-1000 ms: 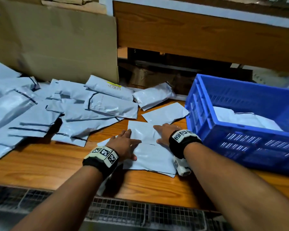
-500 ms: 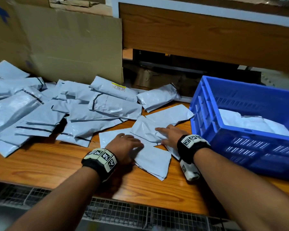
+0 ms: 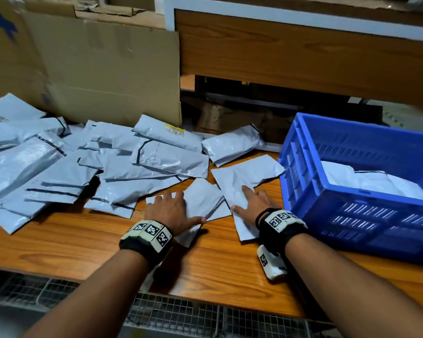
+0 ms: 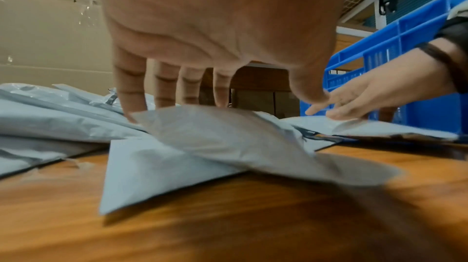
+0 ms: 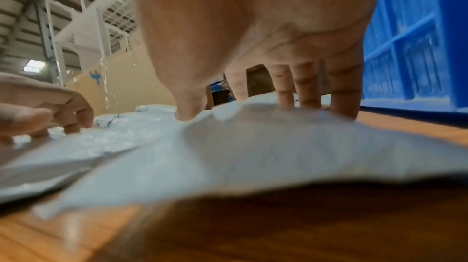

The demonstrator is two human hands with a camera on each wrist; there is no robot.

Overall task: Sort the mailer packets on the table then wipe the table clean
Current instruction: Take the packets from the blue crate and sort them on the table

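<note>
Several flat grey mailer packets lie on the wooden table (image 3: pixel 59 242). My left hand (image 3: pixel 171 211) presses with straight fingers on one flat packet (image 3: pixel 200 198) near the front middle; its fingertips (image 4: pixel 131 110) touch the plastic. My right hand (image 3: pixel 252 203) lies flat on a second packet (image 3: pixel 232 181) just left of the blue crate (image 3: pixel 352 215), its fingers (image 5: pixel 286 94) spread on the packet (image 5: pixel 253 156). A big heap of filled packets (image 3: pixel 66 167) covers the table's left side. White packets (image 3: pixel 366 179) lie inside the crate.
Flattened cardboard (image 3: pixel 95 69) leans behind the heap. A wooden panel (image 3: pixel 303 57) runs across the back, with a dark gap below it. A wire mesh shelf (image 3: pixel 181 315) sits under the table's front edge. The crate stands at the right.
The flat packets under my hands have been pulled apart: the left hand slid its packet leftward, the right hand shifted its packet toward the crate. The view moved closer.
</note>
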